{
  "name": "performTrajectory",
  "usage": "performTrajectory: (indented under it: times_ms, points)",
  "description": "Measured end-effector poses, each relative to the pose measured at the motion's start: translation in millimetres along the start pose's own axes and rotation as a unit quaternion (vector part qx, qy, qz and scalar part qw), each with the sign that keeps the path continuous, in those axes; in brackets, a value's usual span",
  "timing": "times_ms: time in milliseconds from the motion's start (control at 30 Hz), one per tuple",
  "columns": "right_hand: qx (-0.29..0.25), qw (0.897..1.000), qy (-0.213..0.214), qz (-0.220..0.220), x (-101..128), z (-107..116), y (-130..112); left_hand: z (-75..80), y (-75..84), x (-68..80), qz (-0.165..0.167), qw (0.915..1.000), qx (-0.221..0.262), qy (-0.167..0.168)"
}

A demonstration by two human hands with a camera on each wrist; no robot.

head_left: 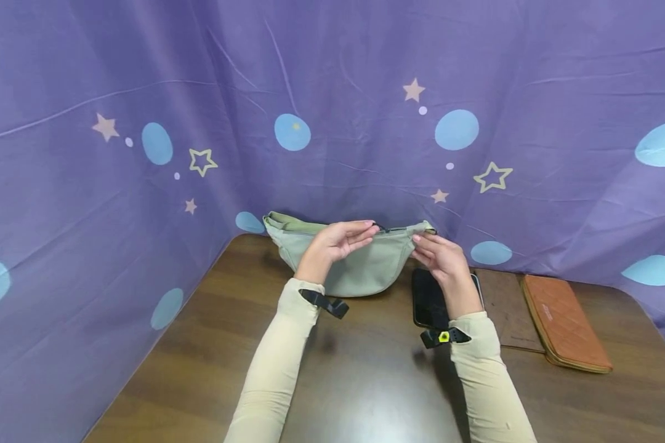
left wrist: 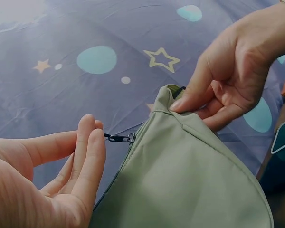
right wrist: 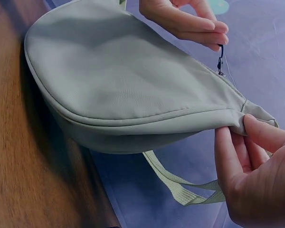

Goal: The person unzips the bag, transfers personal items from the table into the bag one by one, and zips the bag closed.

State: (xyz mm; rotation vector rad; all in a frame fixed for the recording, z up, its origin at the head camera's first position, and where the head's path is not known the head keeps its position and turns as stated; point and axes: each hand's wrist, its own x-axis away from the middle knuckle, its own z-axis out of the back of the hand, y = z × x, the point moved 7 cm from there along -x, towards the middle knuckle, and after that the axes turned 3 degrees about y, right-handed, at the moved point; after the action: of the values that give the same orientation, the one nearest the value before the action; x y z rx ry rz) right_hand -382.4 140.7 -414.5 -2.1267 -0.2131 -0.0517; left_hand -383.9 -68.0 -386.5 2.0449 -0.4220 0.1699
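Observation:
A pale green waist bag stands on the brown table against the purple curtain. My left hand pinches the black zipper pull near the top of the bag. My right hand pinches the bag's right end corner between thumb and fingers. The bag's webbing strap hangs below it in the right wrist view.
A black phone lies on the table under my right wrist. To its right lie a dark brown flat folder and an orange quilted wallet. The purple star-patterned curtain closes off the back and left.

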Motion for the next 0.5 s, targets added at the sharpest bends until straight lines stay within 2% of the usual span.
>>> performTrajectory:
  times_ms: [300, 500]
  points:
    - [-0.011, 1.000, 0.007, -0.002, -3.9, 0.9, 0.6, 2.0, 0.5, -2.7, -0.029, 0.9995, 0.012, -0.006]
    - [0.012, 1.000, 0.010, 0.012, -3.2, 1.7, -2.1, 7.5, -2.6, -8.3, -0.035, 0.9992, 0.013, -0.013]
